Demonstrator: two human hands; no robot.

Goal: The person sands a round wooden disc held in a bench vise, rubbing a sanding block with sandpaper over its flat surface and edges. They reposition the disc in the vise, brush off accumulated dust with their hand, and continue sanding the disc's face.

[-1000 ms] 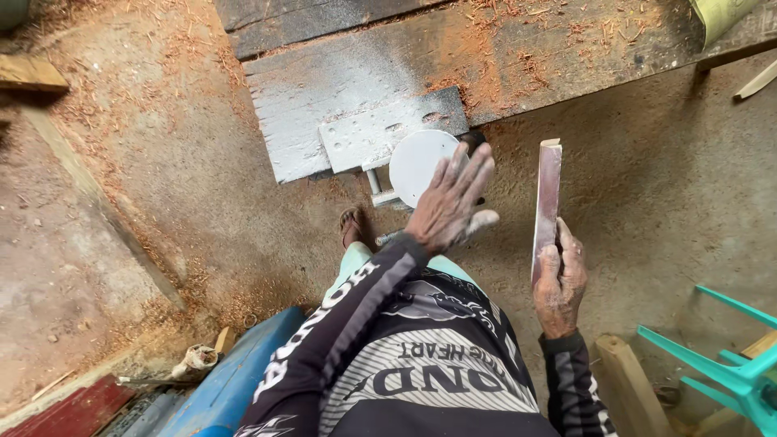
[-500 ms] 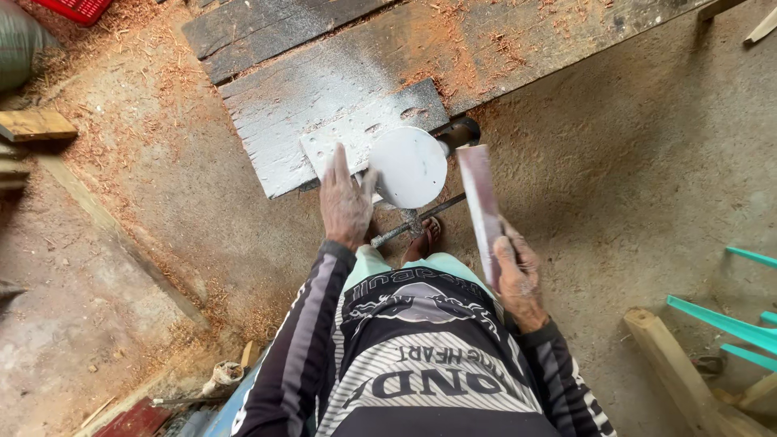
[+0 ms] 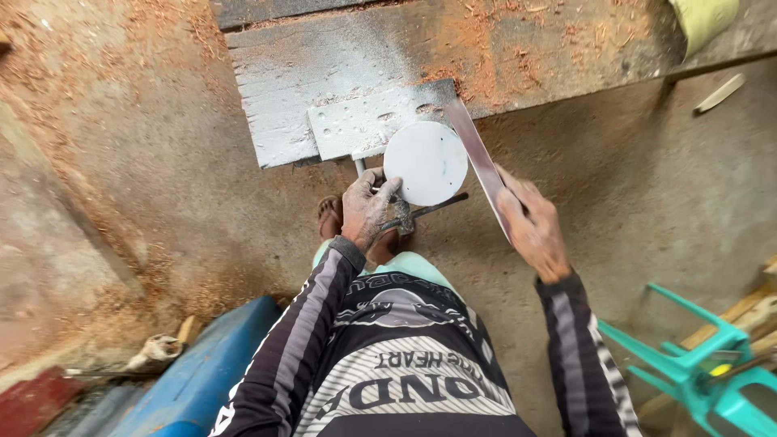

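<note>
White disc (image 3: 426, 162) sits at the bench's (image 3: 340, 57) edge, left hand (image 3: 366, 209) curled around the clamp (image 3: 405, 217) under it, right hand (image 3: 530, 222) pinching a flat strip (image 3: 479, 158); strip could skid off

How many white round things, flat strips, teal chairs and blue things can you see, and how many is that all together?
White round disc, by the left hand: 1
Flat strip, in the right hand: 1
Teal plastic chair: 1
Blue thing on the floor: 1
Total: 4
</note>
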